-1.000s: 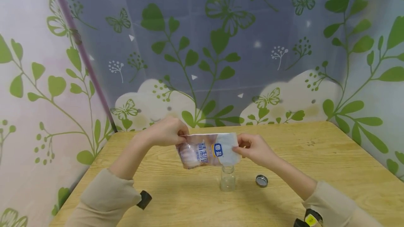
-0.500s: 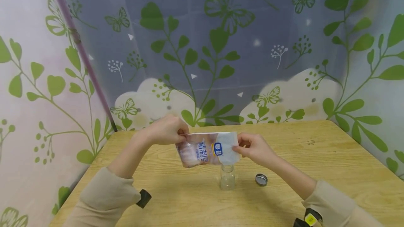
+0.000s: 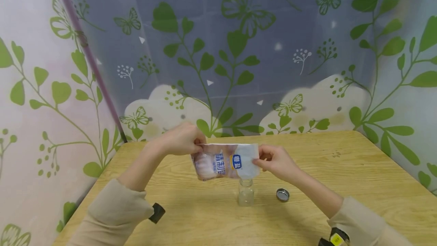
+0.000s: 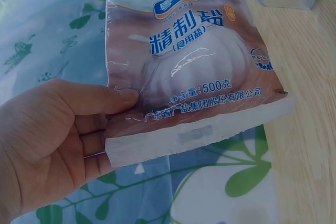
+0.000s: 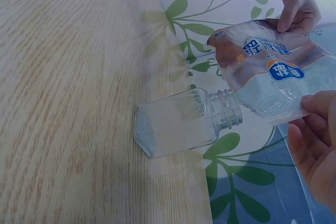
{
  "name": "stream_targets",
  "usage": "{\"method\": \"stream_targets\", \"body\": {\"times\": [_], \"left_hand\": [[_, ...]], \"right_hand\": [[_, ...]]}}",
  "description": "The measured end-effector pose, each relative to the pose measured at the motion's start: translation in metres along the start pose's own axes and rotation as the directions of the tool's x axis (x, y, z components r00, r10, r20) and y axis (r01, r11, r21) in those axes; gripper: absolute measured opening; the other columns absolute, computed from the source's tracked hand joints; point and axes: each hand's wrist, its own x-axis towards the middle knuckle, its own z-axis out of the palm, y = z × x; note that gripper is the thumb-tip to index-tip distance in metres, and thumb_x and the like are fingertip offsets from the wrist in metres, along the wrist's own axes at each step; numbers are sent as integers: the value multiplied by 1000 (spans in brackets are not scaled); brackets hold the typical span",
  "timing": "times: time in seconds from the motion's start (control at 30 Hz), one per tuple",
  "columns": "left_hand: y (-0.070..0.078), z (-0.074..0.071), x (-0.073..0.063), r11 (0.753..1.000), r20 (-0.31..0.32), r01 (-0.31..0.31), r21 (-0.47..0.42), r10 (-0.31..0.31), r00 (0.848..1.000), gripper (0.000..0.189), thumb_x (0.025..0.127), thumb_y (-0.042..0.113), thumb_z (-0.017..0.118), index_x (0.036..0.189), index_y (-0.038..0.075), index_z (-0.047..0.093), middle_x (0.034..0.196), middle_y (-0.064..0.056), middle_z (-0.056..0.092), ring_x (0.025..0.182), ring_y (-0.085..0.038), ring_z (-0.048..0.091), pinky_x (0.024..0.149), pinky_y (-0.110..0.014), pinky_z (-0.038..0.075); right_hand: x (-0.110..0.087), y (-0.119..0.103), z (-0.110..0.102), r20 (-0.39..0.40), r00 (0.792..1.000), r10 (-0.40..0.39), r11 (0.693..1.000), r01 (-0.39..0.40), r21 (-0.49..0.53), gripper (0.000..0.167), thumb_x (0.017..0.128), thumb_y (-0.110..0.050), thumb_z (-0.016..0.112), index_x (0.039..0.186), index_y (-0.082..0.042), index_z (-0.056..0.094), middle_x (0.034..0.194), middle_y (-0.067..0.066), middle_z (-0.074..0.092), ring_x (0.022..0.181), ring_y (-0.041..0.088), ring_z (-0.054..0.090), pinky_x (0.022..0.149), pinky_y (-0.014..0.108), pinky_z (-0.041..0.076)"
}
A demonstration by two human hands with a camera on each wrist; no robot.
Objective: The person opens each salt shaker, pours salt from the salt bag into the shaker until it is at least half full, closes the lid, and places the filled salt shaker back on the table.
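A printed plastic bag of salt (image 3: 222, 162) is held on its side above the table by both hands. My left hand (image 3: 182, 139) pinches its upper edge near the brown end, thumb on the printed face in the left wrist view. At the pale end, my right hand (image 3: 278, 162) pinches the bag between thumb and fingers. Just under that end stands an uncapped clear glass jar (image 3: 246, 194), upright on the table. In the right wrist view a lower corner of the bag lies close to the jar's threaded mouth (image 5: 228, 108). Whether salt is in the jar I cannot tell.
A metal lid (image 3: 282, 195) lies on the wooden table (image 3: 191, 215), to the right of the jar. A leaf-patterned curtain (image 3: 211, 56) hangs behind and at both sides. A purple pole (image 3: 92, 60) slants down to the table's back left corner.
The bag and both hands have shifted very slightly to the right in the last half second. The grips look the same, and the jar and lid stay in place.
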Motion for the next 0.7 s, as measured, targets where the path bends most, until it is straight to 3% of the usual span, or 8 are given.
{"method": "stream_targets", "body": {"times": [0.7], "left_hand": [[5, -4, 6, 999, 11, 11, 43, -11, 1000, 8, 77, 3, 65, 77, 8, 71, 67, 5, 60, 58, -9, 50, 55, -22, 45]], "right_hand": [[-3, 0, -1, -12, 999, 37, 999, -37, 19, 16, 84, -6, 66, 98, 2, 64, 81, 7, 63, 68, 26, 59, 53, 28, 49]]}}
